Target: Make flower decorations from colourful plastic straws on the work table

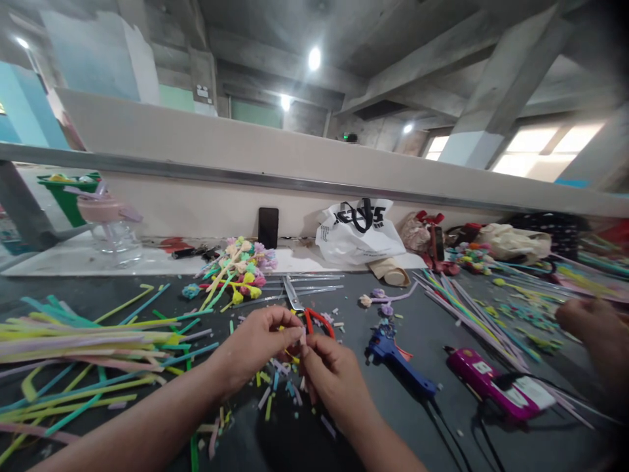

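Note:
My left hand (268,337) is closed, its thumb and finger pinching the top of a short pale pink pipe cleaner (303,337). Fingers of my right hand (337,373) are pressed together on the same piece just below, partly hiding it. Right behind my hands lie scissors (293,295) with red handles, blades pointing away. Small cut bits of coloured pipe cleaner (275,387) are scattered on the dark table under and around my hands. To the right of my right hand rests a blue glue gun (403,364), its nozzle end among purple fuzzy pieces.
Long pipe cleaners (88,347) are heaped at left. Behind stand fuzzy flowers (240,269), a phone (268,227), a white bag (361,229) and a clear cup (111,229). A magenta device (496,383) with cables lies at right, near another person's hand (590,328).

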Motion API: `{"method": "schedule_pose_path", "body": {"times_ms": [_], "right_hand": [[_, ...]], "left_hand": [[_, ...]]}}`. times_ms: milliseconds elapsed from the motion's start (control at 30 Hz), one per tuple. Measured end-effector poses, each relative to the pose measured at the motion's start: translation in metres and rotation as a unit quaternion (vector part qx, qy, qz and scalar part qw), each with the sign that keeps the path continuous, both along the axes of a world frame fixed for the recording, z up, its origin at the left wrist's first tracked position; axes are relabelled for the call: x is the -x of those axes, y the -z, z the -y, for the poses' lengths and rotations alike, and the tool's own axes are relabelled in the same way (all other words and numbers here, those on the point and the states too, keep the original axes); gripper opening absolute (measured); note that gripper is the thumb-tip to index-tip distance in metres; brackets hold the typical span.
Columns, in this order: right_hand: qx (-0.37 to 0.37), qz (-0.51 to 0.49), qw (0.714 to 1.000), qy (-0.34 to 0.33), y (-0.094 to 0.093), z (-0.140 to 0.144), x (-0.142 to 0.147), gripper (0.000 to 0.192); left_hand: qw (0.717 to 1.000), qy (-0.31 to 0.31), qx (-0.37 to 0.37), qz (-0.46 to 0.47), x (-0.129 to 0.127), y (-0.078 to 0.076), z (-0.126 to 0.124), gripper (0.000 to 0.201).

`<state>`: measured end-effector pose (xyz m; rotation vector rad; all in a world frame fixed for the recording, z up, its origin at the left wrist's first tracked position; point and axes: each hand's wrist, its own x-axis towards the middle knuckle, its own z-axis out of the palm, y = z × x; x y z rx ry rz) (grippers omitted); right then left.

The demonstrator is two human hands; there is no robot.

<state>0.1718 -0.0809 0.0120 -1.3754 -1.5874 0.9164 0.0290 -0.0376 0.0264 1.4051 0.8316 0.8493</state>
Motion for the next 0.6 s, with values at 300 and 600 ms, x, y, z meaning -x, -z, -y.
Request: {"method": "schedule_pose_path", "body": {"times_ms": [300,600], "right_hand": [[-0.005,0.007,1.000,-0.015,0.0021,-0.0020,0.0010,0.023],[0.016,-0.050,0.998,-0.016,0.0006,-0.0024,-0.0004,0.024]], "left_hand": [[1.000,0.013,0.002,0.005,0.0000,0.0028,-0.0021,0.014],[0.999,0.028,0.034,0.019,0.0014,-0.0007,-0.0019,0.019]]}}
